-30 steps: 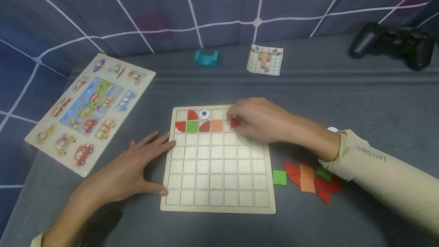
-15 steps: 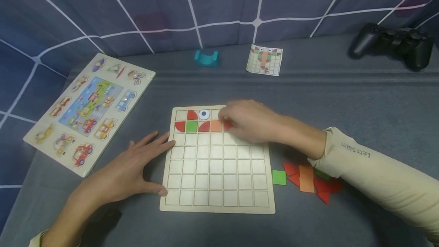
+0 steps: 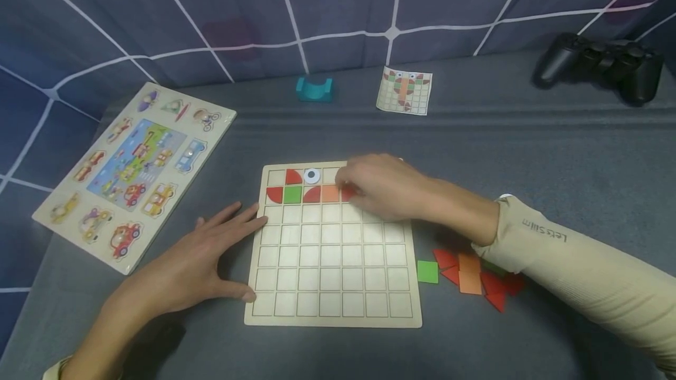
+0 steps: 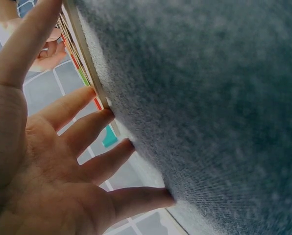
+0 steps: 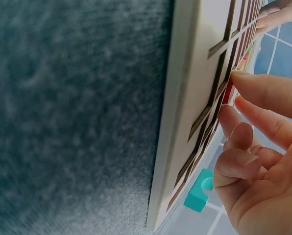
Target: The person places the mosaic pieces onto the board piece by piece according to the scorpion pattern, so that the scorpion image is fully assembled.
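Observation:
A wooden grid board lies on the grey cloth. In its top two rows sit a red quarter-circle tile, a green square tile, an orange square tile, a white eye disc and other red tiles. My right hand holds a red tile between thumb and fingertips at the second-row cell right of the orange square; the hand hides much of it in the head view. My left hand, fingers spread, rests against the board's left edge, thumb near the lower corner.
Right of the board lie a green square, orange squares and several red tiles, partly under the sleeve. Behind stand a teal block, a pattern card and a game controller. A picture puzzle lies left.
My right hand has moved left with the red tile, bringing it into the cell beside the orange square, and then stayed there. The left hand keeps its place on the board.

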Motion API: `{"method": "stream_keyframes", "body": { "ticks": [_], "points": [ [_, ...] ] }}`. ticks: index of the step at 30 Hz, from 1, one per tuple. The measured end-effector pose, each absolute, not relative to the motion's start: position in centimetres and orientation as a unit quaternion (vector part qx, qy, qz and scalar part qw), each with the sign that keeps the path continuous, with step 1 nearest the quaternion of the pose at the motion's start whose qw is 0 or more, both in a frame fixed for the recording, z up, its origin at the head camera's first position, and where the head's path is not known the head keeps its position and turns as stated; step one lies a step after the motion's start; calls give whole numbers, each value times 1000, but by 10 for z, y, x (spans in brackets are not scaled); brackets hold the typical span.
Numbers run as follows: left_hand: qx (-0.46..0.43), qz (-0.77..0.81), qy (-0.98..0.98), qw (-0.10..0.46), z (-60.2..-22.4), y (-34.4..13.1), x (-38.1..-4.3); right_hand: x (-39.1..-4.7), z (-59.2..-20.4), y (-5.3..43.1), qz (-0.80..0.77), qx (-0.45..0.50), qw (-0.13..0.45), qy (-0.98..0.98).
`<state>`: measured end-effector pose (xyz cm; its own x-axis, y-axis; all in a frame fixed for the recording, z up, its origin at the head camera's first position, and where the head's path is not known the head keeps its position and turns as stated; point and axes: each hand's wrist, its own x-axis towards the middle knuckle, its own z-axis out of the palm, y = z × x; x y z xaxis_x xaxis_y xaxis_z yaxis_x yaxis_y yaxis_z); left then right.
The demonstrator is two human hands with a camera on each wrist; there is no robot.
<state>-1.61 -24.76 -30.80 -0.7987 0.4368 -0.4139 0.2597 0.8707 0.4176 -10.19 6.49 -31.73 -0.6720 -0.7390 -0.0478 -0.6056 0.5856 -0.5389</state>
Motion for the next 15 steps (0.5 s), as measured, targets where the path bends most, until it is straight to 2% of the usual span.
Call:
{"method": "stream_keyframes", "body": {
  "ticks": [15],
  "points": [
    [189,176,931,258,-308,-248,-16,-100,-317,65,-254,-373,131,883]
  ]
}}
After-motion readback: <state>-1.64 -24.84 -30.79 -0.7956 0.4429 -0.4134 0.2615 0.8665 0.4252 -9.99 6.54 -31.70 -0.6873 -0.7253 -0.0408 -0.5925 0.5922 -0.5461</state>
